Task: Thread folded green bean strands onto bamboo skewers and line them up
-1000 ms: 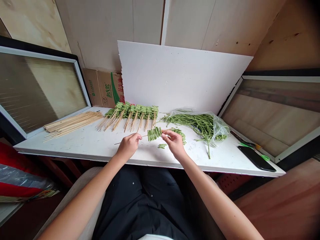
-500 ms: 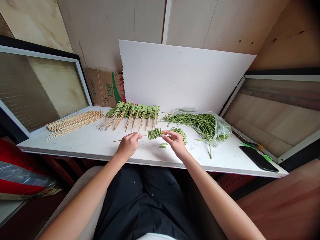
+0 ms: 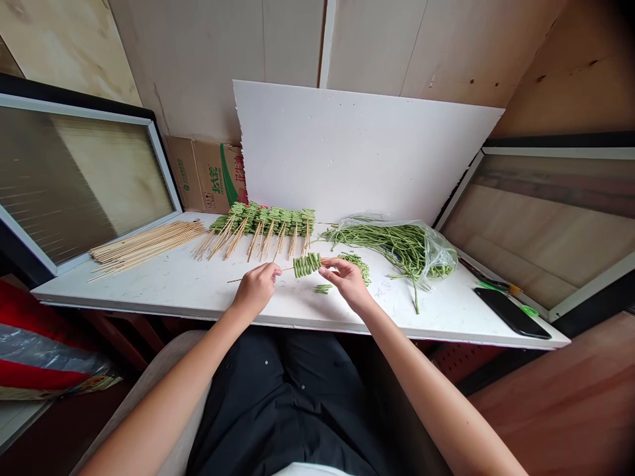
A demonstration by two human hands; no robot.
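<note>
My left hand [image 3: 258, 285] is closed around a thin wooden skewer [image 3: 286, 268], whose free end sticks out to the left. Several short green bean pieces [image 3: 307, 264] are threaded side by side on it, between my two hands. At their right end, my right hand [image 3: 346, 281] is closed, with thumb and fingertips pinching the last bean piece. Beneath the skewer a few loose cut pieces [image 3: 323, 289] lie on the white table [image 3: 188, 285]. Partly hidden behind my right hand is a pile of cut beans [image 3: 360, 264].
Finished bean skewers [image 3: 268, 221] are stacked at the back, left of centre. Bare skewers [image 3: 149, 244] lie at the left. Long beans [image 3: 391, 241] spill from a clear plastic bag [image 3: 443, 254]. A black phone [image 3: 512, 312] and scissors [image 3: 483, 274] lie at the right edge.
Both hands stay almost where they were, holding the skewer and beans. The skewer's free left end appears slightly shorter and shifted right. The whole view has shifted slightly.
</note>
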